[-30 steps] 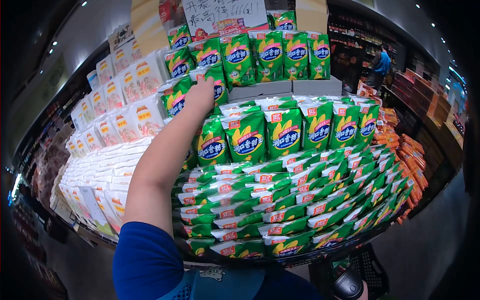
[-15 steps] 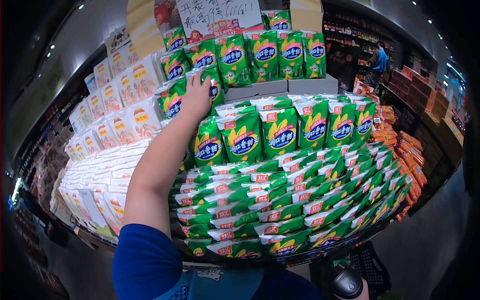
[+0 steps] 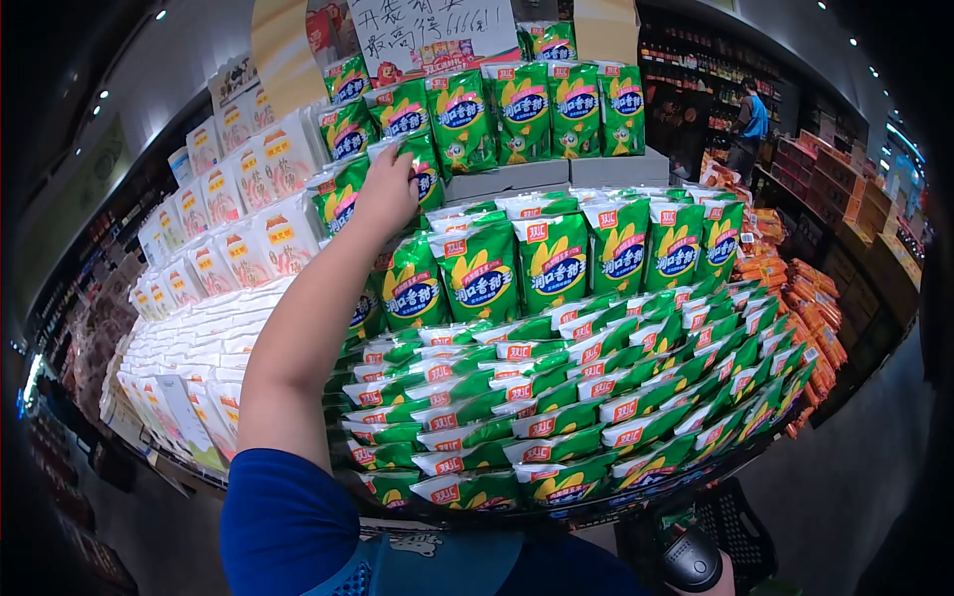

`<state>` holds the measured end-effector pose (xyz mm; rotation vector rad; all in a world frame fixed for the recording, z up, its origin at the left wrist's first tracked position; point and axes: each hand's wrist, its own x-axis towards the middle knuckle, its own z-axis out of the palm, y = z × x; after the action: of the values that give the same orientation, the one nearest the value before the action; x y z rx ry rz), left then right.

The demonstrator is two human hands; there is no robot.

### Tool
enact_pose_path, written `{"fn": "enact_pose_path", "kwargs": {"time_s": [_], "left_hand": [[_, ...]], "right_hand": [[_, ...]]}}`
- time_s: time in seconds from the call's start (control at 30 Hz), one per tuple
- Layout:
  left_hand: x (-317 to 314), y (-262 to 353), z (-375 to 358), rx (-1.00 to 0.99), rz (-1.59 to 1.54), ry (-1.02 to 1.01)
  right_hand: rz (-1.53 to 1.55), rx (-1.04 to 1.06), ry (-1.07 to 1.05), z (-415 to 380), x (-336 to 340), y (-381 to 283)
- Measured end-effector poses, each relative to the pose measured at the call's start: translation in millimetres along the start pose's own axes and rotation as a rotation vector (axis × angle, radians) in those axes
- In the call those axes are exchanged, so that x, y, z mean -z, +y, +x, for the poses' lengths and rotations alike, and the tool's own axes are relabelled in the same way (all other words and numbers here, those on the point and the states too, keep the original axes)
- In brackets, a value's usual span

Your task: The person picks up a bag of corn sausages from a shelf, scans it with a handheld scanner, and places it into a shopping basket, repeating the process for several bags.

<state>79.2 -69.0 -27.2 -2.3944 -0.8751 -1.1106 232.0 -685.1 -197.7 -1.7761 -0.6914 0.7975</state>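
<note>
My left arm reaches up across the display. My left hand [image 3: 391, 187] is closed at the top edge of an upright green bag with corn pictured on it [image 3: 425, 171], and my fingers partly cover the bag. Similar green bags [image 3: 481, 268] stand to the right and below, with several layers of flat-lying ones [image 3: 542, 427] under them. At the bottom right edge, my right hand [image 3: 723, 584] shows only in part, wrapped round a black rounded device [image 3: 692, 559] with an oval mark on top.
White packages [image 3: 238, 248] are stacked to the left. Grey boxes [image 3: 621, 169] support the upper row below a handwritten sign [image 3: 432, 35]. Orange packs [image 3: 810, 308] are piled to the right. A black basket [image 3: 740, 531] is low on the right; a person in a blue vest [image 3: 752, 119] stands far back.
My left fingers have drawn closer together at the bag's top, and my left forearm has shifted slightly left. The distant person has changed posture. My right hand stays low with the black device.
</note>
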Motion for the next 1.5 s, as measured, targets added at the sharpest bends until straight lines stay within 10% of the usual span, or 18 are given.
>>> {"fn": "enact_pose_path", "kwargs": {"time_s": [0.5,0.87,1.03,1.23,1.5], "left_hand": [[129,95,-88,-0.311,-0.052,-0.460],[218,264,-184,-0.633,-0.353,-0.312],[147,382,-259,-0.453,-0.948,-0.367],[20,556,-360,-0.110,-1.030,-1.187],[-119,694,-512,-0.336,-0.852,-1.777]], "right_hand": [[0.016,0.007,-0.160,5,5,28],[0.110,0.384,-0.237,-5,84,106],[0.146,0.159,-0.079,-53,156,181],[0.304,-0.246,0.177,-123,214,290],[0.294,-0.583,0.314,-173,220,367]]}}
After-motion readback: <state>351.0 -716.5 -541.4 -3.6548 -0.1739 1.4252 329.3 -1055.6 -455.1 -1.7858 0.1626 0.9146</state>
